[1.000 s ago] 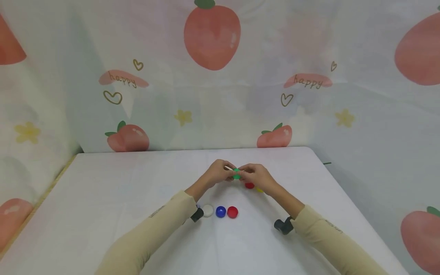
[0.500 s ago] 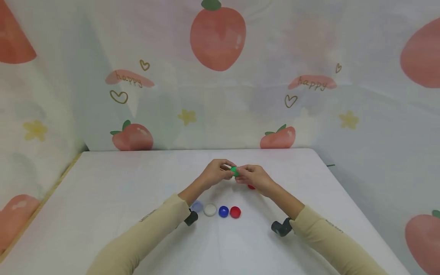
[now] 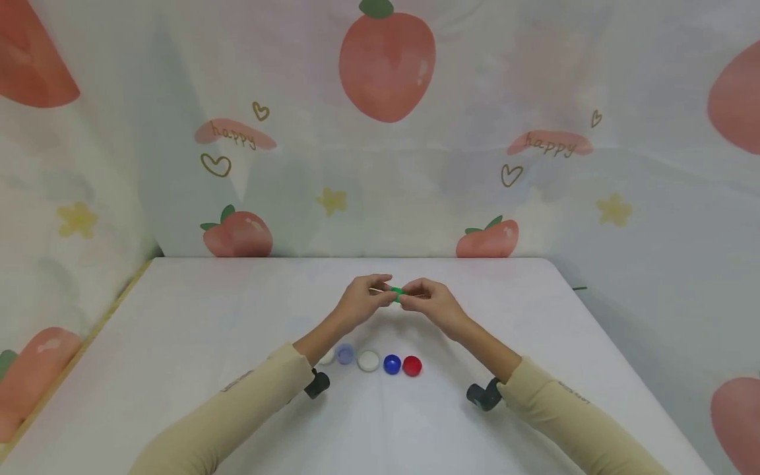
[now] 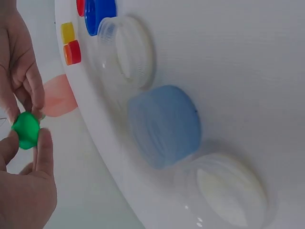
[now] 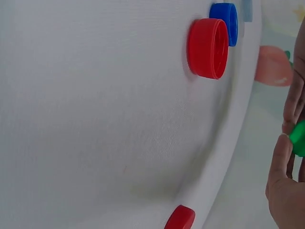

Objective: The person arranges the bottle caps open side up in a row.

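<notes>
One green cap (image 3: pixel 396 295), pinched by left hand (image 3: pixel 362 299) and right hand (image 3: pixel 435 302), was held over white table (image 3: pixel 208 316), dark blue cap (image 3: pixel 392 364) lay beside red cap (image 3: pixel 412 366).

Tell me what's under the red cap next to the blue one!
White tabletop shows around the red cap, beside the blue cap. What's directly beneath, I can't see, because the red cap covers that spot.
</notes>
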{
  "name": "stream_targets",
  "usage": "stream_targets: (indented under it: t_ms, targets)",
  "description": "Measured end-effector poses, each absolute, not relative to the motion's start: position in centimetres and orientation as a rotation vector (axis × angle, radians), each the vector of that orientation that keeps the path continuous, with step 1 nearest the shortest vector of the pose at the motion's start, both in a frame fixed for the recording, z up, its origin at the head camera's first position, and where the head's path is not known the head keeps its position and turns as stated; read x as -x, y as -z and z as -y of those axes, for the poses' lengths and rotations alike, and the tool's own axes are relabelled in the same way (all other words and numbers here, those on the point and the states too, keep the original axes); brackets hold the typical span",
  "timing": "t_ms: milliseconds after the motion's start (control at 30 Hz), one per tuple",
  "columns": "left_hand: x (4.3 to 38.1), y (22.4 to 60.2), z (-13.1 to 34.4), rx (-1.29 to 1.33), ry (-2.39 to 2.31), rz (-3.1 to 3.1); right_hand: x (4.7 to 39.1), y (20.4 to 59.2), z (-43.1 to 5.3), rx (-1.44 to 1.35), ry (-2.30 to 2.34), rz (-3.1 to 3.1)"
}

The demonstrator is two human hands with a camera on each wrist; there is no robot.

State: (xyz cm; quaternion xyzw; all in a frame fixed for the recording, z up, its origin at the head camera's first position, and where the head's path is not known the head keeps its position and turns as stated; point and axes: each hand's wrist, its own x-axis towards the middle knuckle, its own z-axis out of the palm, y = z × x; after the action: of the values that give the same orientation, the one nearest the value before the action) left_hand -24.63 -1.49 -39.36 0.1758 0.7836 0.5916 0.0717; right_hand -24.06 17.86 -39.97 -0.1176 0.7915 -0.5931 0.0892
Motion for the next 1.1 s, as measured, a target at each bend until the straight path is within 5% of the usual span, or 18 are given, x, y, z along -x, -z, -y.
stream_targets:
  t_ms: [700,1100]
  targets:
    - [22.9,40.5,4.6,-0.611,-1.863,-2.473,23.4,39.7,-15.3,0.454,1.689,-2.391]
    - [21.3,41.3,6.8,-0.586,-1.817,-2.530,20.2,36.8,-12.8,0.726,1.535,-2.490]
